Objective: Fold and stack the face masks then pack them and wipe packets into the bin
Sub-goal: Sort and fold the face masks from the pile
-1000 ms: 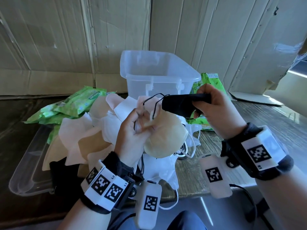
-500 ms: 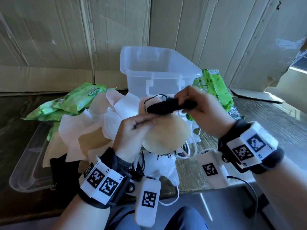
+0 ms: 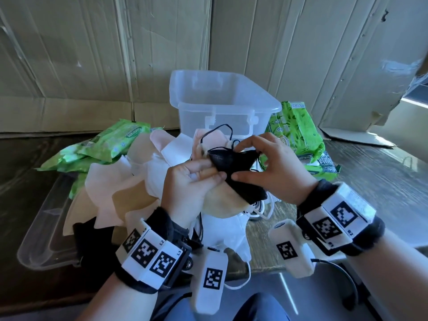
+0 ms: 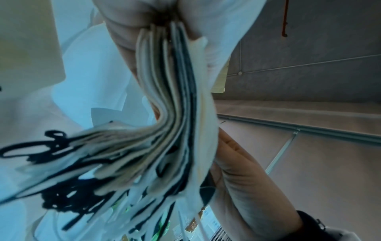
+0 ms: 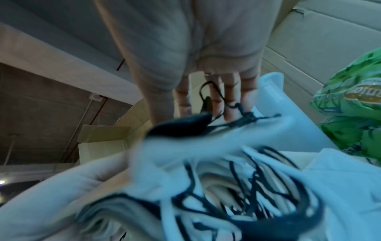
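Left grip [image 3: 185, 181] clamps masks [image 3: 221, 202], layers [image 4: 171, 97] wrist-only, right grip [image 3: 273, 163] pinches black mask [image 3: 234, 163]

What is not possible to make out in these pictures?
Bottom of the clear bin: head view, hidden behind its cloudy wall.
Mask count in the stack gripped by the left hand: left wrist view, edges blurred.
Whether the right hand pinches the black mask: right wrist view, blurred.

wrists: black bands [image 3: 159, 217], white marker blocks [image 3: 148, 253] (L1, L2) | legs: blue trousers [image 3: 261, 306]
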The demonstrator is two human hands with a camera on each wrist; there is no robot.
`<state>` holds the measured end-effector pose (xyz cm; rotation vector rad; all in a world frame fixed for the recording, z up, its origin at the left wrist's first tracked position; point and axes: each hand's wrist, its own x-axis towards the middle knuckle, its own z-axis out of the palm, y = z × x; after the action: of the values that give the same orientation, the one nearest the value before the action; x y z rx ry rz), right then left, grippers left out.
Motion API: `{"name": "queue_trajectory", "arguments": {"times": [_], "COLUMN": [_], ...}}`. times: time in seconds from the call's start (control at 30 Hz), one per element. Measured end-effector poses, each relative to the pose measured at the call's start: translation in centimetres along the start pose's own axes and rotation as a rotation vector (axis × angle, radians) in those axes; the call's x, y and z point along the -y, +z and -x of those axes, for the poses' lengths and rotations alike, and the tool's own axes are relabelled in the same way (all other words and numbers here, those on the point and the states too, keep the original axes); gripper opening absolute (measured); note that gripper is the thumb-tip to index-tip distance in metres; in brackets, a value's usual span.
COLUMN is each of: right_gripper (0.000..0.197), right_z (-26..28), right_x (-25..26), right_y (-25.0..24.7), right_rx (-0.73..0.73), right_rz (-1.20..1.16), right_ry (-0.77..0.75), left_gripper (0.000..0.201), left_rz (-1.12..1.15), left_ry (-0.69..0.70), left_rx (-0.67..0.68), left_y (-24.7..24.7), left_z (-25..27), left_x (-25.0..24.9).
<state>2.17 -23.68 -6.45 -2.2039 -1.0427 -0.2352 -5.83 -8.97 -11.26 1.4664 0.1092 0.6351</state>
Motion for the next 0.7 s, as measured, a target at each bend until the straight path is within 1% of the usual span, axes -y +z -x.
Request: {"name": "queue_trajectory", "arguments": {"times": [0.1,0.2,0.23,0.3,0.33,0.37,0.43,0.47,0.5,0.53,0.57,0.6,0.7], "right_gripper": [0.036,0.023,0.023,0.031,0.035,0.036,0.028,0.026,0.026,0.029,0.031,0.03,0.016], "right_z": [0.2,0.2,0.1,0.0,-0.1,-0.3,-0.4,-0.4,-0.4,-0.3,-0.1,0.1,0.7], "right_x": [0.4,0.9,1.0,1.1,1.1,0.9,0.6,0.5,0.5,0.4,0.5,0.4,0.2], "right_y": [-0.3,-0.4,-0.3,-0.5,-0.8,-1.2,-1.7,-1.9,-1.9,-1.8,-1.7,-1.4,-0.8], "right_rx": [-0.028,0.0,0.007,0.01,-0.019,-0.08,-0.233,-0.293,-0.327,-0.332,-0.305,-0.246,-0.005], "right_rz": [0.054,0.195,0.2,0.157,0.112,0.056,-0.049,-0.096,-0.15,-0.198,-0.228,-0.228,-0.083], "right_ry": [0.021,0.004,-0.006,-0.027,-0.047,-0.075,-0.117,-0.125,-0.128,-0.13,-0.133,-0.139,-0.159], "left_gripper": [0.028,0.027,0.025,0.022,0.016,0.007,0.038,0.046,0.047,0.045,0.042,0.042,0.045], "left_rz": [-0.022,-0.062,-0.058,-0.049,-0.043,-0.044,-0.023,0.025,0.067,0.102,0.12,0.147,0.147], "left_ry": [0.041,0.067,0.061,0.045,0.03,0.004,-0.084,-0.149,-0.211,-0.248,-0.269,-0.283,-0.285], "left_rx": [0.004,0.019,0.03,0.025,0.012,-0.006,-0.035,-0.027,-0.012,0.016,0.03,0.033,0.038], "left_y": [-0.3,-0.2,-0.1,0.0,0.0,-0.1,-0.5,-0.6,-0.7,-0.7,-0.5,-0.4,-0.2], "left_z": [0.0,0.0,0.0,0.1,0.1,0.0,-0.1,-0.2,-0.4,-0.4,-0.3,-0.3,-0.4], "left_x": [0.1,0.0,0.0,0.0,0.0,-0.1,0.0,-0.1,-0.1,-0.2,-0.4,-0.6,-0.6]}}
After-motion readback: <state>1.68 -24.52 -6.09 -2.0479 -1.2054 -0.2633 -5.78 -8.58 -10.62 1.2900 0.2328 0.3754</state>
